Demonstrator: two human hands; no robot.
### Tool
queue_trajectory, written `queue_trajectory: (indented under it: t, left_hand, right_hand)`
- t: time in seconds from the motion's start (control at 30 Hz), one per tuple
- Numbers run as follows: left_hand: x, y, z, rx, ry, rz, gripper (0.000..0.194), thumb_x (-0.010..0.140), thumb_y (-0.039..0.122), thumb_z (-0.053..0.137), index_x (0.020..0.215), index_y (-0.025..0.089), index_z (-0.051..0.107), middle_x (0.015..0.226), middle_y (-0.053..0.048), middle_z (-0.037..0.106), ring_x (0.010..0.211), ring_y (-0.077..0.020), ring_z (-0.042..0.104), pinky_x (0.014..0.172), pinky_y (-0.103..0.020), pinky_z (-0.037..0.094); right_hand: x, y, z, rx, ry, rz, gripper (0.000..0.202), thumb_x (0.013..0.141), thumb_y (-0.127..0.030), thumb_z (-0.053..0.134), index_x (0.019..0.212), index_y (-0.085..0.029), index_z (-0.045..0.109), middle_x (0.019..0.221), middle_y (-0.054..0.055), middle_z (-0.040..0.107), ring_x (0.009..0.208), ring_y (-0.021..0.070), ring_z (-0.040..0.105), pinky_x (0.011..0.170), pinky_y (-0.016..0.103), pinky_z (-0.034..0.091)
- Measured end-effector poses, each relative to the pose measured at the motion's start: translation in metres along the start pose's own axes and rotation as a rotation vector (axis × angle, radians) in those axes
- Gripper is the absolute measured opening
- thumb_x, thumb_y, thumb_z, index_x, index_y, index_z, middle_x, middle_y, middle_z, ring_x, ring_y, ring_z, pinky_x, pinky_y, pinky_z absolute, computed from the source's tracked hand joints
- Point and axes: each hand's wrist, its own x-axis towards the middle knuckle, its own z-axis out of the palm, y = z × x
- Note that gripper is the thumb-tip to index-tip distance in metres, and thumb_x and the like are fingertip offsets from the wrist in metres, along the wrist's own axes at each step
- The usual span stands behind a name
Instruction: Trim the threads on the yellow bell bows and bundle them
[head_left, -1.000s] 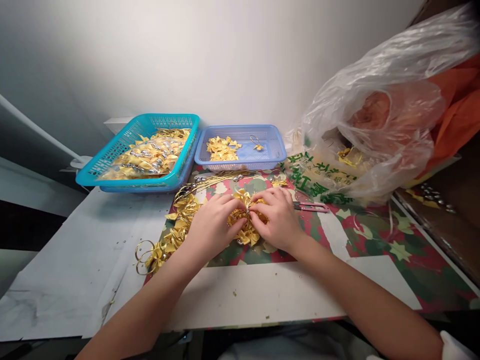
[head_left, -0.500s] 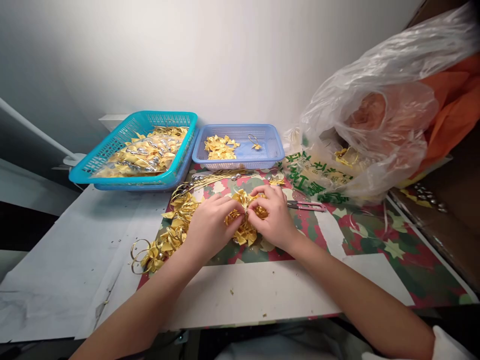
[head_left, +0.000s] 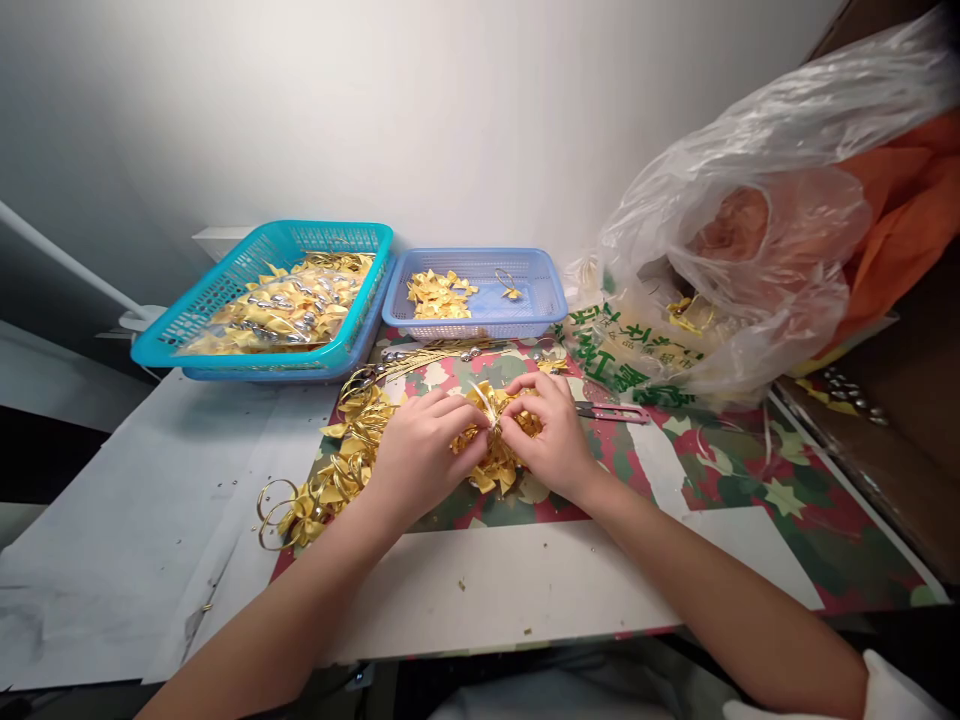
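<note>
My left hand (head_left: 424, 445) and my right hand (head_left: 551, 432) meet over a pile of yellow ribbon bows (head_left: 495, 475). Both are closed in a pinch, fingertips almost touching, on a thin gold tie (head_left: 493, 422) with a pale, shiny strand sticking up. The fingers hide whatever it is fastened to. Left of my left hand lies a heap of bows with gold wire loops (head_left: 349, 470). Just beyond my right hand, thread snips with pink handles (head_left: 619, 412) lie on the patterned mat.
A turquoise basket (head_left: 169, 335) holds bows and a bag of silver beads. The blue basket (head_left: 551, 315) contains loose bows and one looped piece. Gold strips (head_left: 427, 357) lie before it. At right stands a clear plastic bag (head_left: 660, 350) with green print.
The pale strand between my fingertips now stands up more visibly, and my fingers have shifted slightly. The whole view has moved a little; the surrounding things stay in place.
</note>
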Motion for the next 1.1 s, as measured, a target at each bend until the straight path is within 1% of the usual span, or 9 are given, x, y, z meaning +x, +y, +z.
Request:
queue_trajectory:
  t: [0.13, 0.23, 0.3, 0.37, 0.53, 0.67, 0.8, 0.93, 1.1]
  left_hand:
    - [0.001, 0.003, -0.001, -0.170, 0.025, -0.133, 0.012, 0.084, 0.020, 0.056, 0.074, 0.021, 0.063, 0.071, 0.000, 0.068, 0.068, -0.0168, 0.058, 0.066, -0.028, 0.044]
    - [0.001, 0.005, -0.001, -0.227, 0.006, -0.182, 0.010, 0.082, 0.018, 0.056, 0.074, 0.020, 0.063, 0.070, 0.001, 0.067, 0.068, -0.0160, 0.059, 0.065, -0.027, 0.044]
    - [0.001, 0.006, 0.000, -0.234, -0.008, -0.193, 0.010, 0.082, 0.019, 0.056, 0.075, 0.020, 0.063, 0.071, 0.001, 0.067, 0.068, -0.0161, 0.059, 0.065, -0.027, 0.044]
    - [0.000, 0.005, 0.001, -0.234, -0.020, -0.205, 0.010, 0.082, 0.019, 0.055, 0.076, 0.020, 0.063, 0.073, 0.000, 0.067, 0.069, -0.0163, 0.060, 0.065, -0.027, 0.044]
    - [0.000, 0.003, 0.003, -0.223, -0.055, -0.226, 0.011, 0.083, 0.022, 0.055, 0.075, 0.020, 0.063, 0.072, 0.000, 0.068, 0.067, -0.0165, 0.059, 0.063, -0.028, 0.043]
    - [0.001, 0.004, 0.002, -0.265, -0.051, -0.236, 0.012, 0.084, 0.023, 0.055, 0.075, 0.020, 0.063, 0.072, 0.000, 0.068, 0.067, -0.0158, 0.059, 0.062, -0.026, 0.042]
    - [0.002, 0.005, 0.000, -0.358, -0.047, -0.296, 0.014, 0.082, 0.020, 0.051, 0.070, 0.019, 0.059, 0.066, 0.002, 0.063, 0.062, -0.0136, 0.056, 0.058, -0.024, 0.041]
    - [0.002, 0.005, -0.002, -0.524, -0.048, -0.387, 0.019, 0.085, 0.025, 0.049, 0.069, 0.019, 0.057, 0.065, 0.001, 0.060, 0.060, -0.0135, 0.054, 0.057, -0.025, 0.042]
    - [0.003, 0.001, -0.001, -0.777, -0.016, -0.465, 0.021, 0.087, 0.030, 0.048, 0.072, 0.019, 0.058, 0.080, -0.003, 0.068, 0.077, -0.0182, 0.061, 0.068, -0.030, 0.048]
  right_hand:
    - [0.000, -0.001, -0.001, 0.011, 0.025, -0.008, 0.014, 0.079, -0.018, 0.058, 0.065, -0.022, 0.058, 0.096, 0.004, 0.063, 0.096, 0.0230, 0.051, 0.090, 0.041, 0.041]
    - [-0.001, -0.002, -0.004, -0.017, 0.016, -0.041, 0.007, 0.076, -0.019, 0.061, 0.070, -0.022, 0.059, 0.095, 0.004, 0.064, 0.095, 0.0227, 0.053, 0.088, 0.040, 0.040]
    - [-0.001, -0.001, -0.006, -0.051, -0.026, -0.085, 0.004, 0.076, -0.020, 0.062, 0.079, -0.022, 0.062, 0.096, 0.003, 0.066, 0.097, 0.0224, 0.054, 0.092, 0.041, 0.038]
    - [-0.001, 0.001, -0.007, -0.090, -0.089, -0.136, 0.009, 0.078, -0.020, 0.062, 0.085, -0.024, 0.066, 0.099, 0.002, 0.068, 0.099, 0.0221, 0.055, 0.099, 0.044, 0.032]
    - [-0.001, 0.010, -0.006, -0.152, -0.158, -0.232, 0.016, 0.087, -0.021, 0.059, 0.086, -0.029, 0.072, 0.098, -0.001, 0.071, 0.099, 0.0205, 0.055, 0.106, 0.049, 0.021]
    - [0.002, 0.015, -0.009, -0.109, -0.229, -0.252, 0.023, 0.094, -0.022, 0.052, 0.091, -0.029, 0.073, 0.102, -0.001, 0.072, 0.098, 0.0189, 0.055, 0.104, 0.046, 0.027]
    - [0.006, 0.015, -0.016, 0.008, -0.292, -0.253, 0.032, 0.100, -0.030, 0.039, 0.107, -0.028, 0.070, 0.113, 0.003, 0.069, 0.105, 0.0204, 0.053, 0.102, 0.044, 0.031]
    - [0.008, 0.015, -0.023, 0.105, -0.279, -0.212, 0.046, 0.102, -0.042, 0.027, 0.114, -0.026, 0.068, 0.116, 0.006, 0.067, 0.107, 0.0224, 0.052, 0.098, 0.043, 0.036]
    - [0.009, 0.012, -0.026, 0.231, -0.220, -0.173, 0.054, 0.102, -0.048, 0.021, 0.107, -0.024, 0.069, 0.110, 0.006, 0.067, 0.105, 0.0205, 0.054, 0.095, 0.040, 0.040]
